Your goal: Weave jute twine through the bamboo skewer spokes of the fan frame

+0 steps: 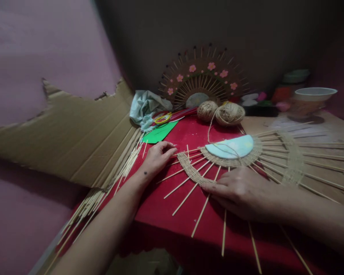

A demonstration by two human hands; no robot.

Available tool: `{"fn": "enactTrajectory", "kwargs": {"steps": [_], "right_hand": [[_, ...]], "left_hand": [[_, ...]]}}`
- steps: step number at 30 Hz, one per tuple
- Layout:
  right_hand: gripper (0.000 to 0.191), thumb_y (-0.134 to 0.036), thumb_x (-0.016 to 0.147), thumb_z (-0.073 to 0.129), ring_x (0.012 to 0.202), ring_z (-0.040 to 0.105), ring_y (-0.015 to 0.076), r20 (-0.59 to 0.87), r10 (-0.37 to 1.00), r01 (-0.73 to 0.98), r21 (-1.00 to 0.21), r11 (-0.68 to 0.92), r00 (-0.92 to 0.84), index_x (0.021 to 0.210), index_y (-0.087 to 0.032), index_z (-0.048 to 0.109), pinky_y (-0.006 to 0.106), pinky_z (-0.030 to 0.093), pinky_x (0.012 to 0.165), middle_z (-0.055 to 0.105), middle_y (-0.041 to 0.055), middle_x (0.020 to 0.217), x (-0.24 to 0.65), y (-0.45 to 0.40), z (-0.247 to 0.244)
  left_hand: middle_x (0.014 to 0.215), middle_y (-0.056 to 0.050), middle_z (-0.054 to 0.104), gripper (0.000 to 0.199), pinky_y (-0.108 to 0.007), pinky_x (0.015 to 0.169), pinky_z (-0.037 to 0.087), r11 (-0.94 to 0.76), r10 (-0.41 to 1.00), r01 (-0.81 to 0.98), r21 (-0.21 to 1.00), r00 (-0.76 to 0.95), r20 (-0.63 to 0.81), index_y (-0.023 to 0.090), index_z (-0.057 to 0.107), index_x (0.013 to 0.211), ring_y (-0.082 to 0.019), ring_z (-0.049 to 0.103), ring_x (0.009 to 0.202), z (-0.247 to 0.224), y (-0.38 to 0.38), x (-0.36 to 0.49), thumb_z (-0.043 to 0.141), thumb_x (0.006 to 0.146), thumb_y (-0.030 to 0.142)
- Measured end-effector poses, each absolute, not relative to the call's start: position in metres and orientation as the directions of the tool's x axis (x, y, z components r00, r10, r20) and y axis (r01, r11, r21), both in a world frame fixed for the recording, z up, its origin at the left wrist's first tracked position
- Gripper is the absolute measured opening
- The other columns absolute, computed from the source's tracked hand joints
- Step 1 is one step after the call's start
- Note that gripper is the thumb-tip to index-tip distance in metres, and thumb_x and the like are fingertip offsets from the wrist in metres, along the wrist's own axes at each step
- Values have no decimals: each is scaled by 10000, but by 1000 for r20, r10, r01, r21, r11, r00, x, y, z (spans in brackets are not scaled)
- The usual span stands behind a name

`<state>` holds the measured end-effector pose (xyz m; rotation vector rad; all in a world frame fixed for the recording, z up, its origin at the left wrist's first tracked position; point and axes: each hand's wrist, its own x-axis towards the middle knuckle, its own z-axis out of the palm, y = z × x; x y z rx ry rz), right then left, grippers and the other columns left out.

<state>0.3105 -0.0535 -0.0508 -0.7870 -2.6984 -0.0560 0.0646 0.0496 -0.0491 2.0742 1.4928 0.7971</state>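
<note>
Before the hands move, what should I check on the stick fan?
1. Right hand on the woven band: ok, fingers touch its lower end.
2. Left hand near the band's upper end: ok.
3. Fan sticks spread apart below the band: ok.
4. Twine strand clear of the blue half-circle: not ok, it lies across it.
5. Weave under the right hand even: cannot tell, the hand hides it.
</note>
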Motion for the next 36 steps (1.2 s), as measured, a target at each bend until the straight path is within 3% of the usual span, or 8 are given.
{"fn": "enactTrajectory", "kwargs": {"steps": [7, 12, 17, 24, 27, 29, 32, 36], "right_hand": [[378, -169, 903, 412, 509, 471, 107, 289, 539, 539, -86, 838, -791, 1268, -143, 506, 286, 206, 495, 631, 5, 628, 311, -54, -51], [481, -156, 899, 401, 483, 437, 108, 291, 545, 548, -78, 833, -787, 1374, -98, 356, 293, 178, 481, 622, -5, 617, 311, -55, -51], [552, -136, 879, 412, 495, 450, 118, 291, 543, 543, -86, 835, -788, 1413, -102, 276, 297, 171, 473, 628, -10, 641, 310, -54, -52], [581, -128, 871, 410, 497, 457, 126, 311, 545, 543, -102, 833, -778, 1424, -71, 243, 309, 166, 472, 629, 0, 630, 312, -55, -50], [439, -132, 872, 425, 535, 462, 124, 336, 548, 540, -126, 832, -766, 1309, -93, 407, 310, 180, 485, 631, 12, 670, 312, -55, -53], [241, -126, 873, 423, 544, 446, 120, 350, 552, 537, -149, 830, -756, 1076, -118, 553, 313, 186, 490, 617, 19, 673, 313, -55, -55], [163, -103, 854, 425, 559, 428, 121, 357, 539, 519, -157, 840, -763, 781, -151, 562, 316, 195, 501, 589, 26, 659, 314, -54, -56], [160, -83, 847, 438, 582, 437, 124, 323, 509, 489, -146, 860, -798, 788, -146, 572, 317, 216, 522, 589, 34, 673, 316, -54, -51]], "left_hand": [[715, -24, 623, 304, -235, 586, 394, -285, 910, 683, 672, 413, -33, 139, 641, 768, -133, 531, 645, -32, 53, 76, 539, 790, 425], [627, 10, 560, 318, -228, 517, 327, -340, 883, 758, 557, 461, -88, 156, 589, 698, -118, 467, 573, -24, 56, 90, 546, 781, 461], [604, 27, 489, 261, -225, 495, 295, -334, 878, 775, 536, 462, -122, 168, 518, 667, -109, 407, 550, -25, 61, 91, 532, 785, 400], [647, 4, 533, 287, -251, 555, 297, -470, 845, 827, 310, 523, -114, 184, 523, 704, -132, 439, 591, -21, 65, 90, 473, 845, 429], [705, -15, 558, 319, -260, 576, 307, -495, 844, 830, 256, 530, -85, 180, 533, 728, -144, 461, 627, -19, 64, 92, 490, 843, 475], [766, -23, 567, 324, -259, 590, 324, -524, 823, 810, 263, 561, -87, 176, 539, 771, -149, 473, 665, -19, 64, 92, 531, 820, 496], [803, -23, 556, 321, -259, 603, 346, -550, 791, 780, 298, 601, -116, 176, 528, 804, -152, 475, 694, -22, 66, 89, 571, 801, 494], [821, -33, 560, 285, -272, 639, 368, -572, 800, 774, 273, 600, -25, 169, 540, 822, -159, 485, 729, -15, 60, 96, 616, 791, 441]]}}
